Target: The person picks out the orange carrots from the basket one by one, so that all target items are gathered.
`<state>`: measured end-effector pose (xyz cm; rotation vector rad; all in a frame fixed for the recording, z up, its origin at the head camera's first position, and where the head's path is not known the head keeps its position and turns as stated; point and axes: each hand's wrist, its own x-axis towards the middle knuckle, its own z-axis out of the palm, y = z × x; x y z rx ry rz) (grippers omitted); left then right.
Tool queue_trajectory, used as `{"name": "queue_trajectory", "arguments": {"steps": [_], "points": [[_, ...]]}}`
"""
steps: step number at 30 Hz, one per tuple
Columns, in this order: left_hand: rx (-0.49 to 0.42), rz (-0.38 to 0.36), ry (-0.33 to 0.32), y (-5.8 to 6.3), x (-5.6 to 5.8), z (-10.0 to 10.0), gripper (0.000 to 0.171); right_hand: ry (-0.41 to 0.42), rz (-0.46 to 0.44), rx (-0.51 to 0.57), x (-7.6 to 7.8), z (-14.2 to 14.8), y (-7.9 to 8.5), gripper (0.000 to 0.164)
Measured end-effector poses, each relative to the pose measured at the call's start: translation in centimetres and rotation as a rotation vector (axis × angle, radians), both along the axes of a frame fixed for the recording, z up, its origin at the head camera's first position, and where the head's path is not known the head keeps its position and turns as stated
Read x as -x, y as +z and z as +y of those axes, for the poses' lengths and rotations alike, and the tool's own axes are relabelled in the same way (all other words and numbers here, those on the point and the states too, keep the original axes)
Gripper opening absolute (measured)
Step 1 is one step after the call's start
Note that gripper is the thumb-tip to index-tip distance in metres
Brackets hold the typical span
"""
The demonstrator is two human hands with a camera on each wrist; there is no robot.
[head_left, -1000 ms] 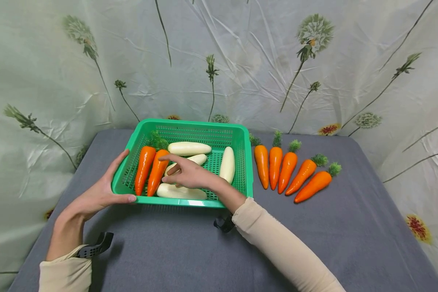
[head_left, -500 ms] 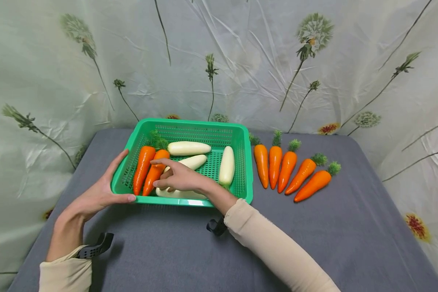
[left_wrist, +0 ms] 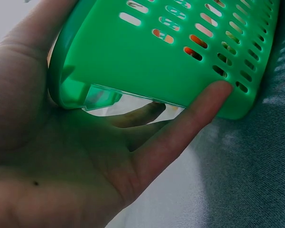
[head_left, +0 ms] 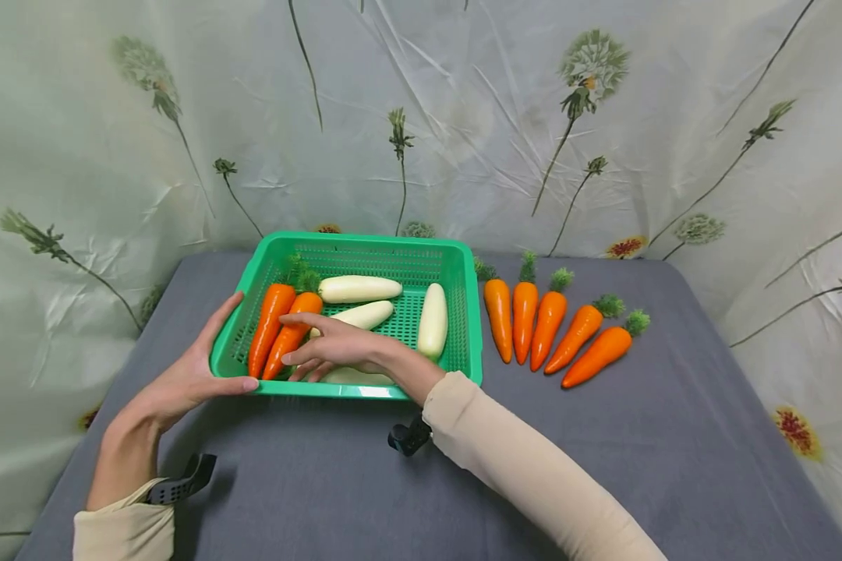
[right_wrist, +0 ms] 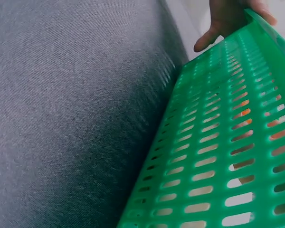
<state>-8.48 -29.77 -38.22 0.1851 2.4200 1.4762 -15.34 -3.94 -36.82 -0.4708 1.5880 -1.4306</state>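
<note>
My left hand (head_left: 185, 378) holds the left front corner of a green plastic basket (head_left: 386, 392), its thumb on the front rim. In the left wrist view, the straight fingers (left_wrist: 180, 128) lie along the basket's outer wall. My right hand (head_left: 340, 347) is inside the basket with fingers loosely spread. It touches the right-hand carrot (head_left: 302, 308), which leans against another carrot (head_left: 270, 323). White radishes lie in the basket too: one at the back (head_left: 360, 289), one in the middle (head_left: 366, 315), one upright on the right (head_left: 433, 321), and a partly covered one at the front (head_left: 354, 377).
Several carrots with green tops, such as the nearest carrot (head_left: 596, 357), lie fanned out to the right of the basket. A grey cloth (head_left: 323, 483) covers the table. Behind it hangs a pale curtain (head_left: 463, 156) printed with flowers.
My right hand has moved left and slightly towards me, and its lower fingers have spread. The two carrots in the basket have shifted left and tilted. My left hand stays on the corner.
</note>
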Motion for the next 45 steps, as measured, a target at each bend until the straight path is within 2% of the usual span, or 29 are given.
{"name": "queue_trajectory", "arguments": {"steps": [7, 15, 22, 33, 39, 45], "points": [[0.003, -0.006, 0.013, -0.2, -0.1, 0.0, 0.121, 0.054, -0.009, -0.006, 0.3, 0.1, -0.4, 0.075], [-0.008, 0.006, 0.014, -0.1, 0.0, 0.3, 0.121, 0.048, -0.087, 0.013, 0.8, 0.2, -0.5, 0.073], [-0.056, 0.007, 0.021, -0.1, -0.2, 0.3, 0.122, -0.04, -0.099, 0.045, 0.6, 0.0, -0.5, 0.069], [-0.068, 0.0, 0.023, -0.2, -0.4, 0.4, 0.12, -0.241, 0.056, 0.058, 0.2, 0.2, -0.5, 0.061], [-0.071, 0.005, 0.029, -0.2, -0.4, 0.3, 0.119, -0.282, -0.017, 0.098, 0.4, 0.5, -0.3, 0.069], [-0.059, 0.008, 0.038, -0.4, -0.4, 0.1, 0.12, -0.25, -0.051, 0.139, 0.7, 1.6, 0.7, 0.073]]}}
